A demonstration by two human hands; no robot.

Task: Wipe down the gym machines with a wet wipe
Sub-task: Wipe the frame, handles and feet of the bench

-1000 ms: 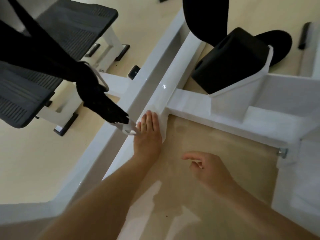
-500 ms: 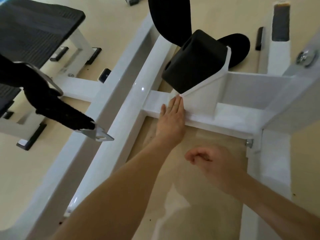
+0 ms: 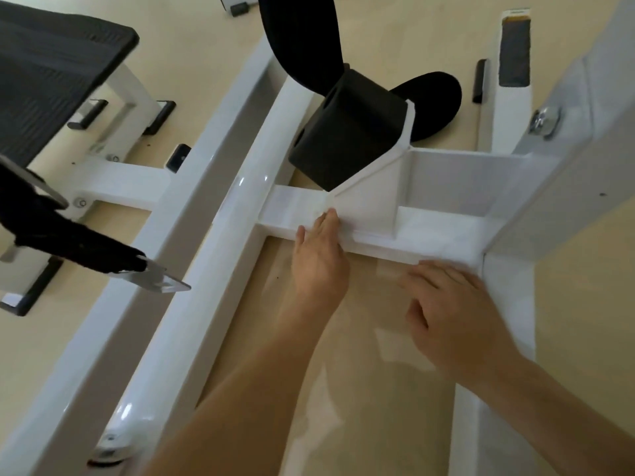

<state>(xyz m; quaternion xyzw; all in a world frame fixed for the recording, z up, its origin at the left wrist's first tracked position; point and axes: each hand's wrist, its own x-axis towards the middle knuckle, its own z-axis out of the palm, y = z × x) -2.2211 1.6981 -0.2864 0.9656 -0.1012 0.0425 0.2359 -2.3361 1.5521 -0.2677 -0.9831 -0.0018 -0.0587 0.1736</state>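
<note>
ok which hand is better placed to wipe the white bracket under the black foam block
Probably left: the left hand lies flat on the white crossbar, fingertips at the white triangular bracket below the black foam block. The right hand sits farther right.

Bright, soft light here. The white crossbar [image 3: 443, 235] is nearly blown out, 2 glints just left of it, pale sheen on the floor [image 3: 371, 338] below it, everything slightly smeared, edges bowed.

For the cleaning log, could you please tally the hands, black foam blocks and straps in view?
Hands: 2, left hand and right hand
Foam block: 1
Strap: 1
Total: 4
</note>
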